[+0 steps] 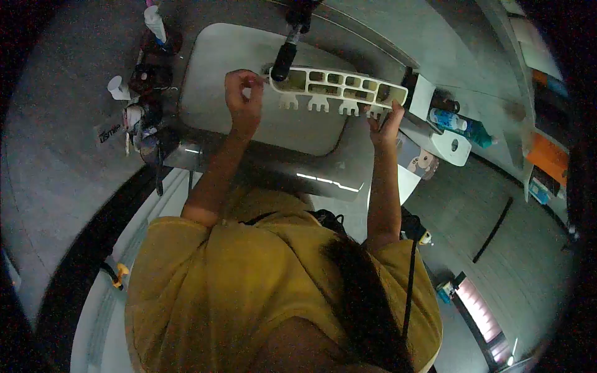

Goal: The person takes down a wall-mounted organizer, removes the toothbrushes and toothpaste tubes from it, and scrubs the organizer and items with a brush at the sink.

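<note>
At the far left, a white cup [118,88] and a white tube [155,23] stand out among dark clutter beside the basin [217,53]. The left hand [244,96] is over the basin's left part, fingers curled toward the thumb, at the rack's left end; whether it touches cannot be told. A dark spout [285,61] overlaps that end in view. The pale compartmented rack [340,88] spans above the basin, its right end past the right edge, notched tabs along its near side. The right hand [387,127] grips the right end by its near corner. Farther right lie blue-labelled [448,120] and green [477,132] bottles.
</note>
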`<move>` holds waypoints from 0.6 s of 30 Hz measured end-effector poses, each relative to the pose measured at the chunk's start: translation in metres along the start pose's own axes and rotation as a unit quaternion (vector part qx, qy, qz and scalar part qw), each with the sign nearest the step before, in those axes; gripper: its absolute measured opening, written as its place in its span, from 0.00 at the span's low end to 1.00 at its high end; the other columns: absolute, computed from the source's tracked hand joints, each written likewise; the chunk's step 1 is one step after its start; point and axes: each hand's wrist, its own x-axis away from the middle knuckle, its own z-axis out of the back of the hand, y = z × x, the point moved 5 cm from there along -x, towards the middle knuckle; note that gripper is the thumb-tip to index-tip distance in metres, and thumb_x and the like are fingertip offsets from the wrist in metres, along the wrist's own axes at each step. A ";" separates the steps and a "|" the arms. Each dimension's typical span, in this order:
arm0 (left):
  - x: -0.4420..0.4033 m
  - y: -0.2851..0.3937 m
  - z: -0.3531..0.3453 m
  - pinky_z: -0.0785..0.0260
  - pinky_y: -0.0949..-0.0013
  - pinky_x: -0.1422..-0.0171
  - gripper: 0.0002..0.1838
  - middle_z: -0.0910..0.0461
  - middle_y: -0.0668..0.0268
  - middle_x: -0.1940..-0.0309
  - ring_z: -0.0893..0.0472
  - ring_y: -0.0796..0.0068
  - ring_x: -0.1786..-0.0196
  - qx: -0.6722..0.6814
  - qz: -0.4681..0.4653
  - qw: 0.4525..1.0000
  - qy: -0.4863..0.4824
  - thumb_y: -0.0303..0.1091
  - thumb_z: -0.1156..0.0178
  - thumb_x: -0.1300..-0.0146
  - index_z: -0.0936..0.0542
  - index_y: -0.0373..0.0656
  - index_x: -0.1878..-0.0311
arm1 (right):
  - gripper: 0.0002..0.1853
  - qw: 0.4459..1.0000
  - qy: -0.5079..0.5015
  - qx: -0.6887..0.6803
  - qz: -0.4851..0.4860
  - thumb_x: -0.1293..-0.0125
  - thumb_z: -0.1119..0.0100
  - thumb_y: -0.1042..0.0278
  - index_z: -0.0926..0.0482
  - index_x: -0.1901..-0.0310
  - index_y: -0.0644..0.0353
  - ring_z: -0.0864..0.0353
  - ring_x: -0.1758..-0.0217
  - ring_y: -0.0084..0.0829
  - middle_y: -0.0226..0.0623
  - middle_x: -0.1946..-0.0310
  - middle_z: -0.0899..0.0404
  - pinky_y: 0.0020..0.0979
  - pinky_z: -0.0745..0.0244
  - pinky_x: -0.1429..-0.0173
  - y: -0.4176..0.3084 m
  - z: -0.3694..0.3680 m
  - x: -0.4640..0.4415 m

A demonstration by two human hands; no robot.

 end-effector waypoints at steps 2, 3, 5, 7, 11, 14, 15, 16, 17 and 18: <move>0.006 0.058 -0.030 0.30 0.67 0.57 0.16 0.26 0.62 0.63 0.23 0.66 0.62 -0.294 -0.191 0.921 -0.169 0.30 0.38 0.48 0.29 0.40 0.56 | 0.25 0.998 -0.059 0.032 0.017 0.42 0.53 0.42 0.32 0.52 0.53 0.22 0.71 0.23 0.30 0.65 0.24 0.15 0.46 0.87 0.000 0.000 -0.005; 0.008 0.076 -0.048 0.28 0.66 0.60 0.10 0.26 0.58 0.65 0.23 0.61 0.65 -0.358 -0.202 0.883 -0.226 0.28 0.42 0.48 0.28 0.38 0.61 | 0.25 0.998 -0.059 0.031 0.017 0.42 0.53 0.42 0.32 0.52 0.53 0.22 0.71 0.23 0.30 0.65 0.24 0.15 0.46 0.87 -0.001 -0.001 -0.004; 0.015 0.072 -0.068 0.27 0.65 0.61 0.09 0.26 0.57 0.65 0.23 0.60 0.66 -0.434 -0.201 0.830 -0.287 0.27 0.44 0.48 0.27 0.38 0.63 | 0.24 0.997 -0.070 0.025 0.039 0.42 0.54 0.44 0.34 0.51 0.52 0.22 0.72 0.23 0.30 0.67 0.24 0.15 0.47 0.87 -0.003 -0.007 -0.002; 0.017 0.044 -0.076 0.25 0.61 0.61 0.10 0.26 0.54 0.62 0.22 0.57 0.64 -0.552 -0.105 0.736 -0.378 0.26 0.49 0.48 0.27 0.37 0.61 | 0.23 0.998 -0.010 0.036 0.058 0.42 0.54 0.45 0.35 0.51 0.52 0.22 0.72 0.24 0.31 0.66 0.24 0.15 0.47 0.86 0.001 -0.004 -0.006; 0.016 0.028 -0.078 0.26 0.60 0.61 0.11 0.25 0.53 0.64 0.22 0.57 0.64 -0.569 -0.092 0.713 -0.400 0.26 0.49 0.48 0.27 0.36 0.60 | 0.21 0.993 -0.045 0.046 0.103 0.44 0.51 0.51 0.37 0.50 0.50 0.23 0.74 0.27 0.33 0.62 0.26 0.20 0.41 0.84 0.014 0.009 -0.020; 0.009 -0.001 -0.067 0.26 0.58 0.60 0.10 0.24 0.52 0.68 0.21 0.56 0.66 -0.535 -0.071 0.749 -0.384 0.27 0.50 0.47 0.26 0.36 0.62 | 0.21 0.994 -0.007 0.043 0.100 0.43 0.50 0.51 0.37 0.51 0.50 0.23 0.76 0.27 0.33 0.65 0.26 0.19 0.41 0.85 0.002 -0.008 -0.001; 0.006 -0.011 -0.069 0.27 0.56 0.59 0.10 0.24 0.51 0.68 0.22 0.55 0.65 -0.517 -0.022 0.724 -0.456 0.27 0.50 0.47 0.26 0.35 0.62 | 0.21 0.993 -0.018 0.071 0.092 0.43 0.50 0.51 0.37 0.51 0.51 0.24 0.76 0.26 0.33 0.65 0.26 0.18 0.41 0.85 -0.005 -0.017 0.009; 0.009 -0.019 -0.070 0.28 0.55 0.58 0.11 0.23 0.51 0.68 0.22 0.53 0.64 -0.494 0.027 0.693 -0.523 0.26 0.51 0.48 0.25 0.34 0.62 | 0.25 0.996 -0.049 0.044 0.054 0.38 0.50 0.56 0.43 0.44 0.56 0.26 0.60 0.35 0.40 0.57 0.28 0.35 0.27 0.65 0.006 -0.005 0.002; 0.008 -0.029 -0.066 0.30 0.55 0.56 0.12 0.24 0.50 0.64 0.22 0.53 0.62 -0.464 0.161 0.683 -0.540 0.26 0.53 0.45 0.26 0.34 0.59 | 0.25 0.995 -0.055 0.055 0.068 0.39 0.48 0.57 0.43 0.44 0.55 0.26 0.61 0.34 0.39 0.58 0.28 0.34 0.27 0.65 0.005 -0.006 0.003; 0.004 -0.036 -0.066 0.30 0.55 0.56 0.12 0.24 0.50 0.64 0.22 0.53 0.62 -0.464 0.160 0.683 -0.541 0.26 0.53 0.45 0.26 0.34 0.59 | 0.26 0.992 -0.061 0.067 0.082 0.40 0.47 0.59 0.43 0.44 0.55 0.27 0.61 0.33 0.39 0.58 0.29 0.33 0.27 0.65 0.004 -0.009 0.003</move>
